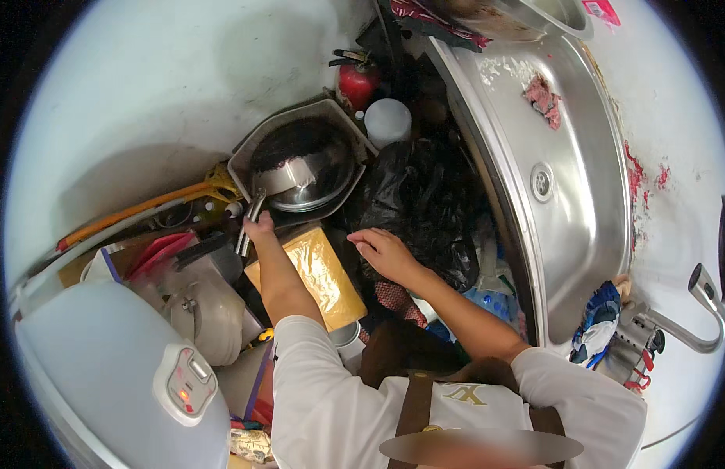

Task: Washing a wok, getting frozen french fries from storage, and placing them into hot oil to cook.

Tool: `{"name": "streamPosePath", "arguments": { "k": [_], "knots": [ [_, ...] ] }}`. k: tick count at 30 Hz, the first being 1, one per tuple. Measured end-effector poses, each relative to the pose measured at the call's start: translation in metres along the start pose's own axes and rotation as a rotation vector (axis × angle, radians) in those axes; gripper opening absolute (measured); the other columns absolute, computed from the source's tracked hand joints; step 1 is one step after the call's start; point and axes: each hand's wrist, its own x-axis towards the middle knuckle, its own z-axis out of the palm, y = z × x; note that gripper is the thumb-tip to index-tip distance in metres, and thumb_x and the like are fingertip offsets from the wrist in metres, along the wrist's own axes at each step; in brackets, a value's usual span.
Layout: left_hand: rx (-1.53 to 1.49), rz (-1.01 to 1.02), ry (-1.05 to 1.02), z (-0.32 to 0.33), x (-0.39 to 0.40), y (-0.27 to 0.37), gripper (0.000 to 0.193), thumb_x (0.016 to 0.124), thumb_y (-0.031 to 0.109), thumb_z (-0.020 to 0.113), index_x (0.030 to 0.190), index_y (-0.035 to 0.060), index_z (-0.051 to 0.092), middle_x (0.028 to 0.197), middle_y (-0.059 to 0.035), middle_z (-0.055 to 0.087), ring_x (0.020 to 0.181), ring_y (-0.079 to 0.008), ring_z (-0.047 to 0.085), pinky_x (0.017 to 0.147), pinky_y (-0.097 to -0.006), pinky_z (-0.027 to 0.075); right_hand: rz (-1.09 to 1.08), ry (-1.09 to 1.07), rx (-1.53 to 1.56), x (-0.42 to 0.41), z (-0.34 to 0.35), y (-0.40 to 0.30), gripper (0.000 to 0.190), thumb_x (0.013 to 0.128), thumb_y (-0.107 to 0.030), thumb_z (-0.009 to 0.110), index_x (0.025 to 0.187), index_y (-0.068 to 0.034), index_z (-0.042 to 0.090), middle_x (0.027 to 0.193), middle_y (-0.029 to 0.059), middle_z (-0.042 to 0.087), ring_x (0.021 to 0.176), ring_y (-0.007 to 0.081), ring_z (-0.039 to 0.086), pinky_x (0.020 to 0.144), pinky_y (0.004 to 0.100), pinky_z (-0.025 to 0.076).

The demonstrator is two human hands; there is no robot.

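My left hand point(259, 225) is closed around the metal handle of a pan point(304, 158). The pan has a shiny side and a blackened inner or bottom area, and it rests in a grey angular container point(333, 105) against the wall. A yellow wrapped package point(322, 275) lies just below that container, partly behind my left forearm. My right hand point(386, 255) is held with its fingers stretched out and nothing in them, between the package and a black plastic bag point(415, 193). Whether it touches the bag I cannot tell.
A steel sink point(573, 234) with a reddish cloth point(543, 101) in it runs along the right. A red fire extinguisher point(356, 85) and a white-lidded container point(388, 122) stand at the back. On the left are a rice cooker point(116, 352) and an orange-handled tool point(140, 211).
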Motion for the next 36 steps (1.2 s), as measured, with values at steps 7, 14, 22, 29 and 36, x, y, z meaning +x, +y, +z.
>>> {"name": "streamPosePath", "arguments": {
  "k": [7,14,22,29,36],
  "knots": [
    [0.206,-0.18,-0.241,0.03,-0.112,-0.009,0.01,0.08,0.013,0.044,0.084,0.0062,0.05,0.056,0.0014,0.042,0.046,-0.0114,0.038,0.045,-0.0242,0.036,0.111,0.097,0.138,-0.009,-0.035,-0.088,0.013,0.077,-0.007,0.052,0.09,-0.002,0.052,0.071,0.0047,0.053,0.064,0.0116,0.051,0.059,0.0242,0.042],
    [0.634,0.203,-1.101,0.133,-0.437,-0.026,0.016,0.082,0.007,0.042,0.096,0.003,0.05,0.052,0.007,0.025,0.042,-0.0021,0.022,0.037,-0.0166,0.017,-0.276,0.478,0.09,-0.1,-0.177,-0.181,0.009,0.08,-0.012,0.054,0.085,-0.005,0.051,0.067,0.0003,0.049,0.06,0.0065,0.046,0.054,0.0214,0.039],
    [0.987,-0.31,-2.301,0.155,-0.621,-0.143,0.019,0.083,0.013,0.042,0.097,0.0054,0.053,0.057,-0.0007,0.044,0.048,-0.0087,0.04,0.048,-0.0222,0.032,0.297,1.028,-0.492,-0.182,-0.283,-0.024,0.032,0.079,-0.026,0.054,0.102,-0.004,0.047,0.083,0.0102,0.056,0.076,0.0215,0.054,0.067,0.0312,0.043],
    [1.11,-0.328,-1.127,0.179,-0.611,-0.31,0.036,0.08,0.03,0.042,0.102,0.0033,0.053,0.082,-0.0096,0.057,0.074,-0.0213,0.052,0.071,-0.0378,0.042,0.084,0.574,1.273,-0.195,-0.175,-0.127,0.082,0.074,-0.045,0.057,0.131,-0.011,0.01,0.126,0.0099,0.03,0.108,0.0227,0.039,0.089,0.0425,0.033],
    [1.418,-0.276,-1.668,0.122,-0.655,-0.326,0.037,0.084,0.02,0.031,0.108,-0.0043,0.042,0.11,-0.0184,0.046,0.101,-0.0274,0.044,0.09,-0.0392,0.032,-0.628,1.179,0.912,-0.182,-0.201,-0.112,0.081,0.072,-0.033,0.061,0.128,0.0,0.013,0.127,0.011,0.026,0.115,0.0156,0.024,0.095,0.0312,0.024]
  ]
}}
